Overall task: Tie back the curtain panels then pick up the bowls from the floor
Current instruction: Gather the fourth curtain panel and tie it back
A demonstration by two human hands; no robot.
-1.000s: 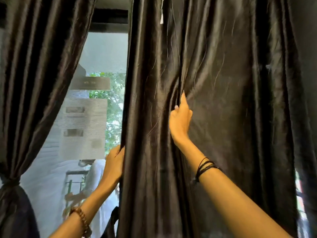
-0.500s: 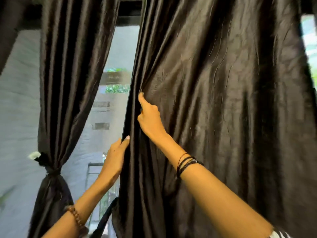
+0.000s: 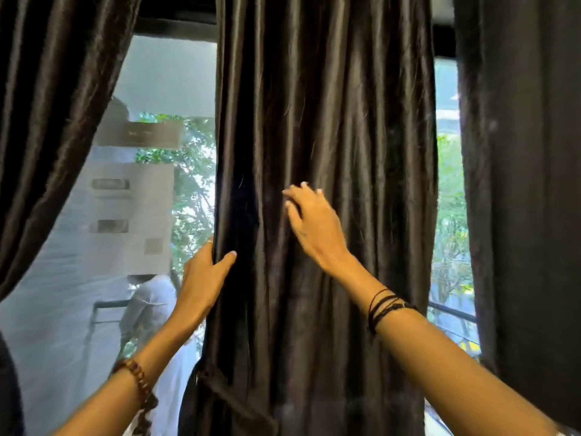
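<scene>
From the head view, a dark, glossy curtain (image 3: 330, 127) hangs in gathered folds down the middle of the window (image 3: 166, 77). The left hand (image 3: 201, 278) grips the curtain's left edge: the thumb lies across the front of the cloth and the fingers wrap behind the edge, out of sight. The right hand (image 3: 311, 221) is higher, in front of the curtain's middle folds, with fingers spread and relaxed, holding nothing; motion blur makes it hard to tell whether the fingertips touch the cloth. A bead bracelet (image 3: 135, 376) sits on the left wrist and dark cords (image 3: 385, 305) circle the right wrist. A dark tie strap (image 3: 226, 394) hangs low against the curtain, below the left hand. Another panel (image 3: 53, 121) sweeps down and away at the left, and a third panel (image 3: 522, 184) hangs at the right edge. Green leaves show through the glass on both sides of the middle curtain. No bowls are in view.
</scene>
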